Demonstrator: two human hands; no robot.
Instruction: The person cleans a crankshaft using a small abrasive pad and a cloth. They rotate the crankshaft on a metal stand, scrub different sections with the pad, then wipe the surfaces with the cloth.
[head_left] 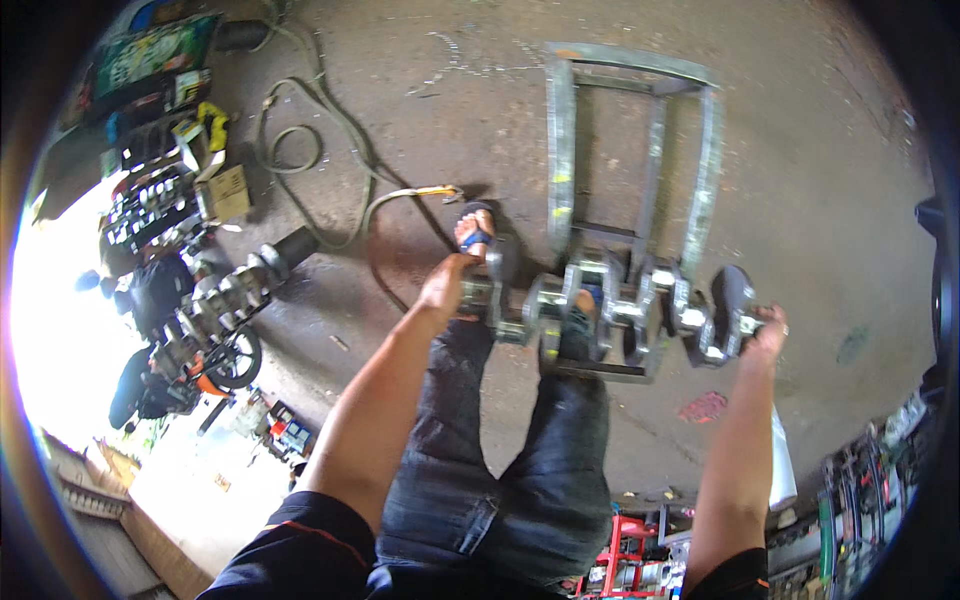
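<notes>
A shiny metal crankshaft (628, 312) spans the space in front of my legs, held level between my two hands. Its left end is gripped by my left hand (447, 284), with the fingers partly hidden behind the metal. My right hand (768, 330) closes round the narrower right end, beside the last round web. Behind and under the crankshaft lies a grey metal frame (562, 160) with crossbars, on the floor. Part of that frame is covered by the crankshaft. My left foot in a blue sandal shows just beyond my left hand.
A hose (350, 140) with a yellow-orange end (436, 191) coils over the floor at the left. Farther left stand several more crankshafts (215, 305), a cardboard box (229, 192) and a motorcycle wheel (238, 358). A red cloth (703, 407) lies right of my legs; a red rack (626, 550) stands near the lower edge.
</notes>
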